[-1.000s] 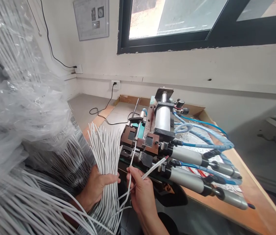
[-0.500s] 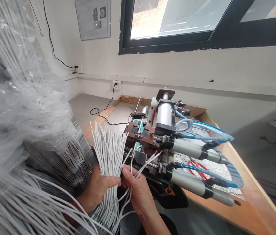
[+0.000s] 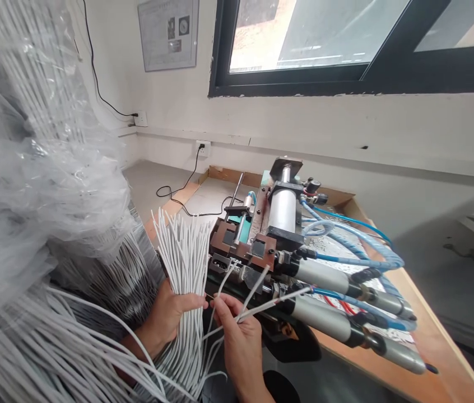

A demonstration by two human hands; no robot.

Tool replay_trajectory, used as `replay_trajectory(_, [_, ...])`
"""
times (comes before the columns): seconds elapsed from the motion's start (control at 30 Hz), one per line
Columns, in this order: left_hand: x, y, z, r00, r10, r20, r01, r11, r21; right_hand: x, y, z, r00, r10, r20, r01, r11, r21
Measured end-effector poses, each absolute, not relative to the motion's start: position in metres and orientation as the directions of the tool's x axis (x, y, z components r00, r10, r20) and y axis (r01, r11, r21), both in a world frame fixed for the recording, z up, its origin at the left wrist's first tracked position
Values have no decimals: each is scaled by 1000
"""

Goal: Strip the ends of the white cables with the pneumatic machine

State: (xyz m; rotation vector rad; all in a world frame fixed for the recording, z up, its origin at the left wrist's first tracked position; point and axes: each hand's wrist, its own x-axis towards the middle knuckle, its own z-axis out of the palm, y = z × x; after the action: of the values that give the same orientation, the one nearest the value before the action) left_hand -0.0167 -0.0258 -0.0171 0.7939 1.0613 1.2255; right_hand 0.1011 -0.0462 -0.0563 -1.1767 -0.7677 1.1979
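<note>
My left hand (image 3: 173, 313) is wrapped round a thick bundle of white cables (image 3: 184, 257), whose ends fan out upward. Just right of it, my right hand (image 3: 237, 324) pinches a few separate white cables (image 3: 258, 307) that spread toward the machine. The fingertips of both hands nearly meet beside the bundle. Behind them stands a pneumatic machine (image 3: 282, 210) with brown metal blocks, silver cylinders and blue hoses. One loose cable's end reaches in front of the machine's lower jaws (image 3: 237, 263).
Large bundles of white cables (image 3: 89, 341) fill the left side, partly under clear plastic wrap (image 3: 81, 190). The machine sits in a wooden-edged tray (image 3: 438, 336). A black power cord (image 3: 195, 173) runs to a wall socket (image 3: 204, 148). A window (image 3: 304, 33) is above.
The separate cables in my right hand have fanned apart, some now pointing further right. The machine's brown blocks and jaws have shifted position. The view has moved slightly.
</note>
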Motion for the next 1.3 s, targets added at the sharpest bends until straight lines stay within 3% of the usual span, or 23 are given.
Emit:
replay_trajectory(0.13, [-18,-23,-16,30,976,-217,-403,211,891,100,-39,-54,342,916,-210,-409,-56,-911])
replay_trajectory(0.27, [-17,-21,-13,28,974,-223,-401,215,890,97,-28,-50,347,875,-339,-615,-61,-786])
replay_trajectory(0.4, [-16,-19,-10,15,976,-216,-391,204,897,97,-22,-44,280,865,-416,-720,-97,-687])
replay_trajectory(0.73, [-15,-21,-8,32,984,-177,-330,177,927,99,-20,-35,47,890,-453,-811,-230,-537])
replay_trajectory(0.9, [-13,-28,-2,163,974,-158,-210,191,959,94,-27,-28,-40,943,-330,-726,-255,-639])
replay_trajectory(1.0, [-12,-32,3,198,967,-161,-194,200,960,94,-33,-30,80,961,-265,-619,-160,-769])
replay_trajectory(1.1, [-13,-35,0,220,964,-149,-276,209,938,97,-39,-38,163,950,-267,-558,-135,-819])
replay_trajectory(1.3, [-21,-35,-24,19,975,-222,-276,218,936,99,-46,-50,151,941,-304,-532,-182,-827])
